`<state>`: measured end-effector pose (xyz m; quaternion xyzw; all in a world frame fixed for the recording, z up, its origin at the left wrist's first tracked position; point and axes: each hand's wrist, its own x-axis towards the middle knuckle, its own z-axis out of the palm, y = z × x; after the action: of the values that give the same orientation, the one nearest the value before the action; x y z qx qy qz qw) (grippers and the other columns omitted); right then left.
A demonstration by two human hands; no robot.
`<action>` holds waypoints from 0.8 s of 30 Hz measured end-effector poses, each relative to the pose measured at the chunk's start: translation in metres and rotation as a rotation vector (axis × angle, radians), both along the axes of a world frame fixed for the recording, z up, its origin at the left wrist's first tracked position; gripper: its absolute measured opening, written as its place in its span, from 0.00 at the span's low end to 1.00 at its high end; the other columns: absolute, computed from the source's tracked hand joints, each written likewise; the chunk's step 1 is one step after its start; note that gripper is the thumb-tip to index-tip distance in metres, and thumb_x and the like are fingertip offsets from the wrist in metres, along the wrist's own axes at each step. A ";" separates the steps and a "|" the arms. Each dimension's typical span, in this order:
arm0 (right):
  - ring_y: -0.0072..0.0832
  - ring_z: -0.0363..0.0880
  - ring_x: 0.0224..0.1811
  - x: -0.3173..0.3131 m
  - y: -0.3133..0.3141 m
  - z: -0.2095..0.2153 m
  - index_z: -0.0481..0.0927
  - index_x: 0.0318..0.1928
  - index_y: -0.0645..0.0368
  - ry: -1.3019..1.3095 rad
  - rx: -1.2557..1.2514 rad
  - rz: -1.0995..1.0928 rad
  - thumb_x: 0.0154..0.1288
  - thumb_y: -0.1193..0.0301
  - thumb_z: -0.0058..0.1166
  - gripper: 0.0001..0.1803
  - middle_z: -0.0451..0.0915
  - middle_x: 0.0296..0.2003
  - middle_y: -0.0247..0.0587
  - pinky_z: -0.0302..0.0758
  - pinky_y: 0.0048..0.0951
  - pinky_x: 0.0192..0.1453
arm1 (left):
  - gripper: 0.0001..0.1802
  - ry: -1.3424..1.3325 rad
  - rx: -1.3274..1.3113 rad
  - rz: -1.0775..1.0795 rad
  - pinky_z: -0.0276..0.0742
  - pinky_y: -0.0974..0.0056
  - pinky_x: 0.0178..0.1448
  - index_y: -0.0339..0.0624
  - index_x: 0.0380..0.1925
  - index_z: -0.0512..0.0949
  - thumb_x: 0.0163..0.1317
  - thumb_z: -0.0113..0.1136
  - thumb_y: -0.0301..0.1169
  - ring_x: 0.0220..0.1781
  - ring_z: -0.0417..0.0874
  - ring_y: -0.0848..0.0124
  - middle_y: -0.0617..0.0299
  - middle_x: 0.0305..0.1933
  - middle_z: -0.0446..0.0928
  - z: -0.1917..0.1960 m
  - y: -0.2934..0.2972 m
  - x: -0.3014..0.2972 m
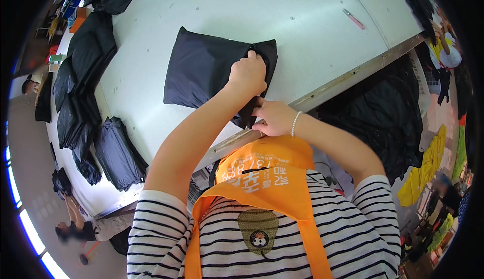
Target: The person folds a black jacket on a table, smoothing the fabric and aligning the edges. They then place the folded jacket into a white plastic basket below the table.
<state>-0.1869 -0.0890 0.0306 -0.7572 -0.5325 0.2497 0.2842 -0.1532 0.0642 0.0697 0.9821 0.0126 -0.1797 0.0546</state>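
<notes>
A flat, dark black fabric pouch [201, 67] lies on the white table in front of me. My left hand [248, 74] is closed at its right end, fingertips pinching near a small dark piece at the upper edge, perhaps a zip pull. Closer to my body, at the table's front edge, my right hand [275, 118] has its thumb and fingers closed on the pouch's lower right corner, which droops toward the edge. What exactly lies under the left fingertips is hidden.
Stacks of folded black fabric pieces [85, 52] and a folded dark bundle [119, 153] lie along the left. Pink-handled snips [354, 19] rest at the upper right. A heap of black fabric [378, 117] sits below the table edge on the right. Other people work farther off.
</notes>
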 end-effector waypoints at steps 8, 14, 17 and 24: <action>0.39 0.78 0.34 -0.008 0.007 0.005 0.78 0.25 0.59 0.046 0.066 -0.165 0.58 0.67 0.57 0.10 0.73 0.35 0.38 0.75 0.39 0.39 | 0.23 -0.695 0.038 0.106 0.72 0.61 0.47 0.40 0.52 0.72 0.53 0.55 0.26 0.51 0.74 0.60 0.56 0.59 0.66 -0.078 -0.001 -0.013; 0.38 0.78 0.34 0.005 -0.002 0.025 0.79 0.27 0.55 -0.038 0.000 -0.221 0.59 0.65 0.56 0.08 0.73 0.35 0.36 0.75 0.39 0.38 | 0.47 -0.228 -0.496 0.119 0.75 0.58 0.54 0.35 0.62 0.63 0.41 0.71 0.39 0.55 0.75 0.51 0.45 0.63 0.62 -0.018 0.034 -0.002; 0.38 0.76 0.35 0.010 -0.014 0.029 0.78 0.27 0.56 0.007 -0.010 -0.226 0.59 0.66 0.56 0.08 0.72 0.34 0.37 0.74 0.38 0.39 | 0.41 0.118 -0.661 0.201 0.74 0.66 0.40 0.35 0.55 0.69 0.40 0.75 0.40 0.37 0.77 0.67 0.56 0.34 0.75 0.040 0.057 -0.007; 0.39 0.76 0.35 0.020 -0.022 0.029 0.79 0.28 0.57 0.034 0.002 -0.210 0.58 0.67 0.57 0.07 0.73 0.34 0.38 0.73 0.38 0.40 | 0.14 -0.001 -0.901 -0.326 0.69 0.66 0.33 0.38 0.31 0.76 0.46 0.70 0.28 0.31 0.73 0.72 0.62 0.27 0.74 0.010 0.038 -0.022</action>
<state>-0.1669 -0.1107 0.0595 -0.8041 -0.4456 0.2311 0.3185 -0.1750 0.1025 0.0792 0.8498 -0.2210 -0.1729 0.4462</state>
